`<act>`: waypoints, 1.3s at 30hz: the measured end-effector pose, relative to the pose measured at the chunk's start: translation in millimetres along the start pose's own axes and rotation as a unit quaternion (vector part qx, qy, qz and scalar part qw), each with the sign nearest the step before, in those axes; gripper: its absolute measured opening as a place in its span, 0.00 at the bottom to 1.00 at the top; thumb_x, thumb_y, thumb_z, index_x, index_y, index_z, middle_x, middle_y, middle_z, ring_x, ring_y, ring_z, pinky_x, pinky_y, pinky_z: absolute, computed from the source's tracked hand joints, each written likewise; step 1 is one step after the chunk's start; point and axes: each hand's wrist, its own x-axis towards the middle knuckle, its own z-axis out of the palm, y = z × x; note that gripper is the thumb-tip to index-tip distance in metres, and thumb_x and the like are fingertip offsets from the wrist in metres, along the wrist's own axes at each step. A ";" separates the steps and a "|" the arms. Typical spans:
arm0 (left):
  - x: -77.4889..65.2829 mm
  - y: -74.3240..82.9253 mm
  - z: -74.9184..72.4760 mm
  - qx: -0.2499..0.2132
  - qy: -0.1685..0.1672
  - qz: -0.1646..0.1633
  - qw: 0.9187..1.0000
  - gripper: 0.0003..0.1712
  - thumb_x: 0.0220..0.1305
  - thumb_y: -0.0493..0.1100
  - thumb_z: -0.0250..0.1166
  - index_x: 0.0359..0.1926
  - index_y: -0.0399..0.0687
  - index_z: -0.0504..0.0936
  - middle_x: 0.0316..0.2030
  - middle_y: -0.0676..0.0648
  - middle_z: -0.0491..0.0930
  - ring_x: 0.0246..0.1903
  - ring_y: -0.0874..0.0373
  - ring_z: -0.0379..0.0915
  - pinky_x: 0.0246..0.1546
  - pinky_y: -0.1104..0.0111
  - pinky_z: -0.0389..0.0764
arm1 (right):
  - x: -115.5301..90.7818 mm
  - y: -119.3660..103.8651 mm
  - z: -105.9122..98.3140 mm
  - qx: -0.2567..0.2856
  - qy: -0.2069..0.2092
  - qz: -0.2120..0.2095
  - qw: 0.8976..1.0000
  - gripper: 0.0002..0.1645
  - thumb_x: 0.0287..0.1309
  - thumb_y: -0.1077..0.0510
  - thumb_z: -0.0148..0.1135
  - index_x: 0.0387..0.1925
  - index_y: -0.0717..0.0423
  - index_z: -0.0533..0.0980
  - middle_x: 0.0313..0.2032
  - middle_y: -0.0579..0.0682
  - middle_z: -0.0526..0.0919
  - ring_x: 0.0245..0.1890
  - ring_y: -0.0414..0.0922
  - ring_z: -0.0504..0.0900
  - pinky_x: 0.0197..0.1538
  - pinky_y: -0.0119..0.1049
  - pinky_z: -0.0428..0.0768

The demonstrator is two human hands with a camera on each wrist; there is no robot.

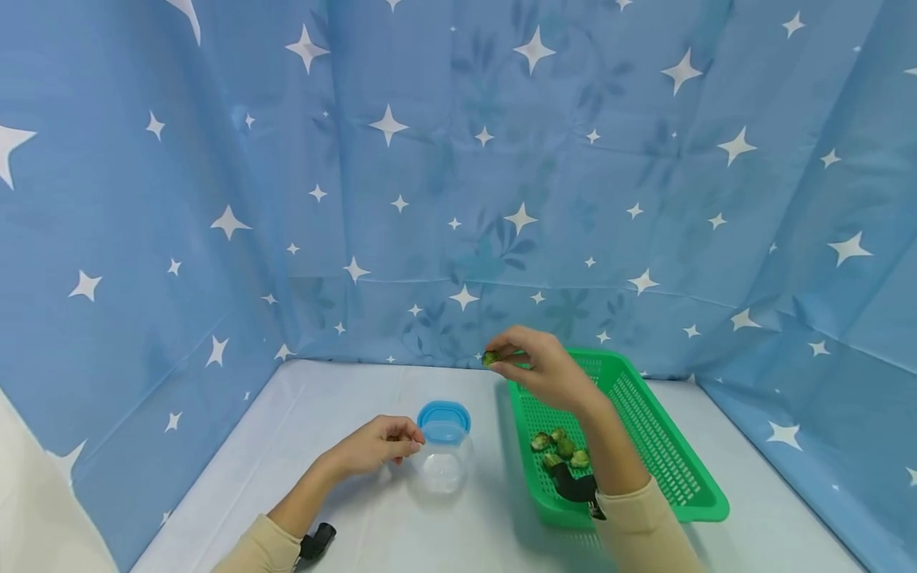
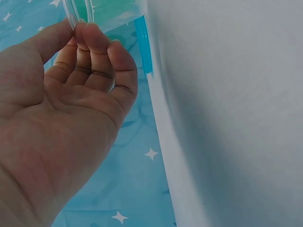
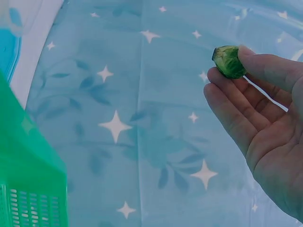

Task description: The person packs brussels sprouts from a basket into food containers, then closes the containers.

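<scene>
Between the thumb and fingertips of my right hand (image 1: 540, 368) is a small green Brussels sprout (image 3: 229, 62), held up above the far left part of the green basket (image 1: 680, 446). My left hand (image 1: 376, 446) pinches the rim of a clear plastic container (image 1: 440, 471) that stands on the white table. The left wrist view shows thumb and fingertips at that rim (image 2: 90, 10). Just behind the container lies a round blue lid (image 1: 444, 411), partly seen through the clear wall. Several more Brussels sprouts (image 1: 564, 448) lie inside the basket, near its left side.
The basket, with slotted walls, takes up the right side of the white table (image 1: 387, 525). A blue curtain (image 1: 430, 191) with white stars hangs at the back and along both sides. Each wrist carries a black camera mount (image 1: 315, 543).
</scene>
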 end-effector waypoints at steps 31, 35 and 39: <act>0.5 1.1 -0.3 -0.007 0.004 -0.014 1.000 0.16 0.78 0.45 0.61 0.53 0.35 0.82 0.39 0.36 0.80 0.35 0.56 0.73 0.38 0.61 0.79 | -12.1 -14.0 55.1 0.048 0.052 -0.037 0.997 0.14 0.67 0.66 0.68 0.52 0.54 0.81 0.47 0.46 0.84 0.50 0.43 0.88 0.55 0.37 0.86; 0.2 1.9 -0.1 -0.006 0.005 -0.018 1.000 0.16 0.78 0.45 0.61 0.52 0.35 0.82 0.39 0.36 0.80 0.35 0.55 0.73 0.37 0.61 0.79 | -10.2 -15.5 61.5 0.043 0.036 -0.027 0.998 0.12 0.66 0.66 0.68 0.50 0.56 0.81 0.47 0.46 0.84 0.50 0.42 0.88 0.56 0.36 0.85; -0.3 3.1 -0.2 -0.005 0.006 -0.018 1.000 0.16 0.78 0.45 0.61 0.53 0.35 0.81 0.39 0.36 0.80 0.35 0.55 0.73 0.38 0.61 0.79 | -8.8 -15.8 68.1 0.030 0.016 -0.011 0.999 0.12 0.67 0.67 0.68 0.49 0.56 0.80 0.46 0.47 0.83 0.49 0.42 0.87 0.57 0.37 0.85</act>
